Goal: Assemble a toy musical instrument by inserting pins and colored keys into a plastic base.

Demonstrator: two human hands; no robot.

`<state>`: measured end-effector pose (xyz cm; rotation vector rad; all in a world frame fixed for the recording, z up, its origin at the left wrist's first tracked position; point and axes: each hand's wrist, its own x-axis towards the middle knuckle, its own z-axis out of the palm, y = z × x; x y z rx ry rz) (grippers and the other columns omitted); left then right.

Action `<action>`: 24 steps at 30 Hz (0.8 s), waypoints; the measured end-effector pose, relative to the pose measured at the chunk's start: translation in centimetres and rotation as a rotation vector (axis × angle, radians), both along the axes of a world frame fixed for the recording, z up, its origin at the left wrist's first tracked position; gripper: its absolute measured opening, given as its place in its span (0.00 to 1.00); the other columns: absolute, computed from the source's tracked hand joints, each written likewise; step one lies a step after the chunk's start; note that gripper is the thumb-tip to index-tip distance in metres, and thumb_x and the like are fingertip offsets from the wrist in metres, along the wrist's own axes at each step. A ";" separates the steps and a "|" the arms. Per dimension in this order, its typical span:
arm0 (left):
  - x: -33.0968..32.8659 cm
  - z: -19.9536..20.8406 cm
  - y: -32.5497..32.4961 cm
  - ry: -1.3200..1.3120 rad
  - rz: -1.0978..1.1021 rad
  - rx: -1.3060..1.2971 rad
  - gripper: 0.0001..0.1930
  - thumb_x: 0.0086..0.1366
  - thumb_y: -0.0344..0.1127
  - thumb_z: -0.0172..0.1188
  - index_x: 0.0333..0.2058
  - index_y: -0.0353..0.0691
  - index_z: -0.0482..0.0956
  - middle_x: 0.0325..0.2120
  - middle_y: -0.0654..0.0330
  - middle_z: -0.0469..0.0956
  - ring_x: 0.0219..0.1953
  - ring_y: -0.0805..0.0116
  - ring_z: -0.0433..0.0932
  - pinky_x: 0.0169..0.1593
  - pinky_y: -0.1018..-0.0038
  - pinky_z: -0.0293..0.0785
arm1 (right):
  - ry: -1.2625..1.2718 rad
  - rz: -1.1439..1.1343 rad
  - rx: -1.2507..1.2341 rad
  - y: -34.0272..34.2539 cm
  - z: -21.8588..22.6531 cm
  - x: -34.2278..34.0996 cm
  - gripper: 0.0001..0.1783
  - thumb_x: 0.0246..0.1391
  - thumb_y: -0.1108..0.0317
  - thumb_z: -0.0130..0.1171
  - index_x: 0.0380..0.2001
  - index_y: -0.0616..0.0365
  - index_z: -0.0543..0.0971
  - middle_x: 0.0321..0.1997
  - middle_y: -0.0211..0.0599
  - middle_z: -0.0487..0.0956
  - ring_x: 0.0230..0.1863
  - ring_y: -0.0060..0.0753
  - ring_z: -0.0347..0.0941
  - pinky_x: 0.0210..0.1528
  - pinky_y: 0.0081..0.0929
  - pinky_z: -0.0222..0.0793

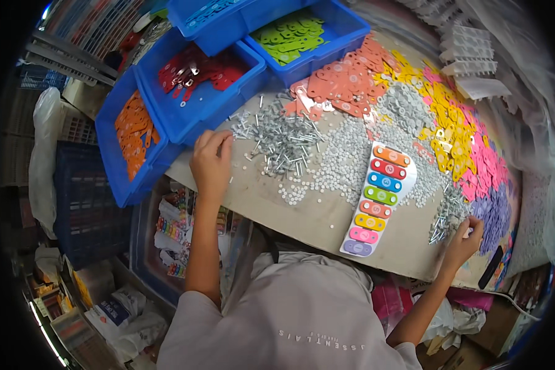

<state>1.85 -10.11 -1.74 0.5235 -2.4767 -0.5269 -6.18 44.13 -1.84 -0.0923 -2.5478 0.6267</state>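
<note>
A toy xylophone (377,210) lies on the table in front of me, a white base with a column of bars running from orange at the far end to purple at the near end. Round white heads show at the ends of its farther bars. My left hand (212,161) is at the table's left edge, fingers curled together, beside a pile of metal pins (285,139). My right hand (465,239) has its fingertips pinched near a smaller pile of pins (448,213). Whatever is between the fingers of either hand is too small to make out.
Small white-grey washers (345,157) spread across the middle. Salmon (351,77), yellow (453,142), pink (484,169) and purple bars (492,213) lie heaped along the far and right sides. Blue bins (197,108) with more bars stand at the far left. A clear tub (145,246) sits below the table's left edge.
</note>
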 end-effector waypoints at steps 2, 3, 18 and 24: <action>-0.5 -0.5 -0.3 -0.010 -0.034 0.010 0.05 0.62 0.28 0.65 0.36 0.34 0.84 0.32 0.57 0.78 0.38 0.58 0.77 0.43 0.66 0.73 | -0.021 0.047 -0.140 -1.3 0.4 0.8 0.04 0.64 0.73 0.57 0.38 0.64 0.76 0.36 0.37 0.78 0.37 0.31 0.71 0.45 0.27 0.68; -0.9 -0.7 -0.4 -0.042 -0.082 -0.077 0.05 0.61 0.28 0.66 0.36 0.35 0.84 0.33 0.58 0.78 0.40 0.57 0.77 0.45 0.65 0.71 | -0.044 0.099 -0.282 -2.1 0.6 1.3 0.04 0.63 0.74 0.57 0.37 0.64 0.76 0.36 0.36 0.78 0.37 0.29 0.71 0.45 0.26 0.68; -1.6 -0.4 1.2 -0.140 -0.072 -0.270 0.04 0.66 0.31 0.62 0.37 0.38 0.80 0.38 0.55 0.77 0.46 0.54 0.74 0.51 0.61 0.67 | -0.038 0.617 -0.233 -14.1 1.9 3.6 0.10 0.47 0.85 0.64 0.33 0.63 0.79 0.37 0.43 0.83 0.40 0.44 0.78 0.45 0.34 0.74; -0.8 2.1 7.8 -0.121 -0.190 0.502 0.03 0.70 0.29 0.60 0.38 0.36 0.80 0.32 0.62 0.80 0.32 0.72 0.77 0.36 0.74 0.72 | -0.085 0.698 -0.215 -14.1 1.8 4.9 0.12 0.43 0.85 0.66 0.32 0.62 0.79 0.36 0.42 0.82 0.40 0.45 0.77 0.43 0.37 0.73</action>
